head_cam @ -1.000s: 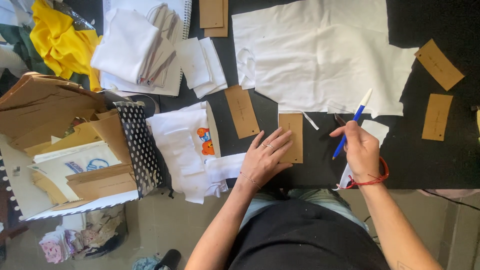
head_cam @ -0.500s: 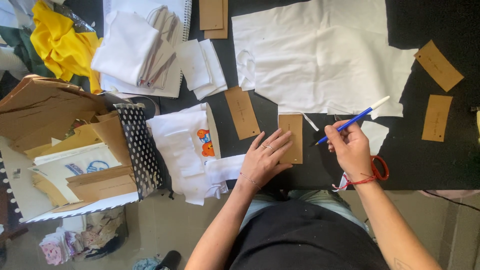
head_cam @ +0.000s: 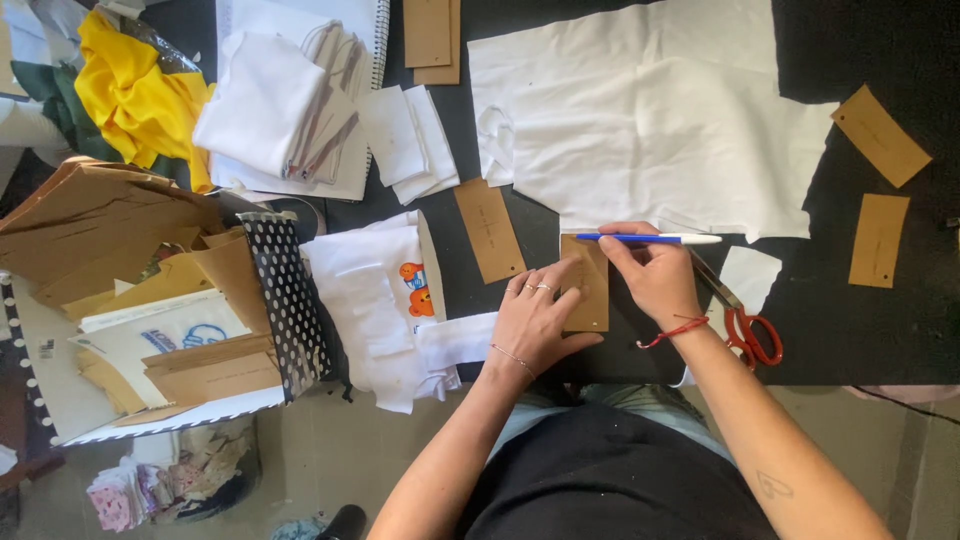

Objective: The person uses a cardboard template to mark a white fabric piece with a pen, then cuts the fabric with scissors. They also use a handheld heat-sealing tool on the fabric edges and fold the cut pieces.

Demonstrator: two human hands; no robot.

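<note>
Left hand (head_cam: 535, 320) is lying flat, fingers spread, pressing a small brown cardboard template (head_cam: 587, 285) onto the black table (head_cam: 850, 340), just below the big white fabric piece (head_cam: 650, 120). Right hand (head_cam: 655, 275) is closed around a blue-and-white pen (head_cam: 648, 238), which is lying horizontal along the template's top edge, blue end over the card's left corner. Red-handled scissors (head_cam: 745, 325) are sitting just right of that wrist, partly over a small white fabric scrap (head_cam: 752, 275). Progress, as I'm reading it: the pen is lining up at the top edge and I can't make out any drawn line on or around the card, so marking looks barely started; the other edges are untouched. Another cardboard template (head_cam: 490, 230) is lying just left, more at far right (head_cam: 880, 135). Stacked white cut pieces (head_cam: 410, 140) are sitting upper left, so some cutting looks done already.
</note>
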